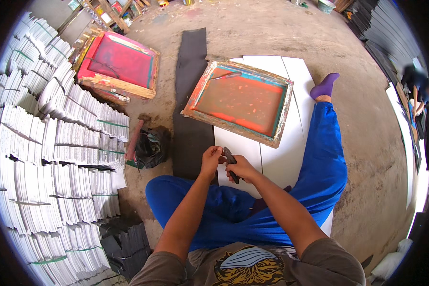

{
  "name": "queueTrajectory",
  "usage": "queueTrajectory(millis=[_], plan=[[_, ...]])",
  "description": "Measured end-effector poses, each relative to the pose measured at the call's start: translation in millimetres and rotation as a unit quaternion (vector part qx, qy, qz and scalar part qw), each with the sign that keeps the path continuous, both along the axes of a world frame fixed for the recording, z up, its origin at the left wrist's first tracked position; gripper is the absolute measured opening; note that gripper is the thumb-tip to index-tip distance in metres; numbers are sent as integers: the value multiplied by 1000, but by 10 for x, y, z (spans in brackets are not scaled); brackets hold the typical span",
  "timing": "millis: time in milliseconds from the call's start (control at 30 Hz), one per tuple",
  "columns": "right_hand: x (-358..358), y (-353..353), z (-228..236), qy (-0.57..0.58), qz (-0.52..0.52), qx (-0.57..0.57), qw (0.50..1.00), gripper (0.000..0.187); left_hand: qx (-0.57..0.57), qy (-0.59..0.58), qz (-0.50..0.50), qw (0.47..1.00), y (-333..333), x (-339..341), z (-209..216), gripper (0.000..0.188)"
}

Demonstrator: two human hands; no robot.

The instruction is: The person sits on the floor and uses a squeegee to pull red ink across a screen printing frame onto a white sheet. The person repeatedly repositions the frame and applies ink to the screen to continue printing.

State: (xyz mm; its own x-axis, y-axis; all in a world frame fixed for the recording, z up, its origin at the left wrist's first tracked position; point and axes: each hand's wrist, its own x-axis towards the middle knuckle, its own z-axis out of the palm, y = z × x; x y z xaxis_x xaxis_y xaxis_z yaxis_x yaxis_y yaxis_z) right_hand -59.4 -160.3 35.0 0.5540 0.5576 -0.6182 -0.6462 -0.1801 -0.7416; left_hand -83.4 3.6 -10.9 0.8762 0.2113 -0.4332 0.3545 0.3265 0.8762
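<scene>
My right hand [242, 168] is closed around a dark, slim hand tool [229, 156], perhaps pliers or a stapler; its exact kind does not show. The tool's upper end points at my left hand [211, 162], whose fingers are pinched together just beside it. Anything between those fingers is too small to make out. Beyond both hands, a paint-stained wooden screen-printing frame [280, 138] with orange-smeared mesh rests on white boards [295, 95]. A thin tool [226, 75] lies across the frame's far left part.
Tall bundles of white sheets [71, 171] line my left. A black plastic bag [152, 147] sits near a dark floor strip [190, 95]. Further left stands a red-meshed frame [121, 59]. My outstretched legs [319, 152] flank the boards. Another person [417, 88] is at the far right.
</scene>
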Motion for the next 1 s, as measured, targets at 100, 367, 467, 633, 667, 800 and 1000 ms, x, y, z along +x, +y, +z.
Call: queueTrajectory(millis=[100, 367, 467, 633, 667, 800, 1000], plan=[[75, 245, -39, 12, 33, 7, 999, 17, -3, 12, 55, 998, 155, -2, -15, 18], [168, 601, -343, 12, 150, -7, 989, 41, -15, 76, 256, 963, 559, -12, -87, 14], [110, 475, -277, 68, 125, 29, 989, 43, 30, 89, 309, 946, 709, 8, -230, 16], [68, -139, -235, 84, 47, 18, 995, 40, 51, 146, 380, 912, 779, -2, -411, 23], [91, -310, -227, 86, 39, 19, 995, 41, 69, 150, 359, 919, 736, 19, -347, 24], [251, -1073, -117, 82, 23, -32, 996, 40, 147, 119, 275, 943, 497, 69, -137, 25], [491, -1693, -115, 88, 28, -95, 991, 39, 228, 53, 136, 963, 118, 136, -256, 24]])
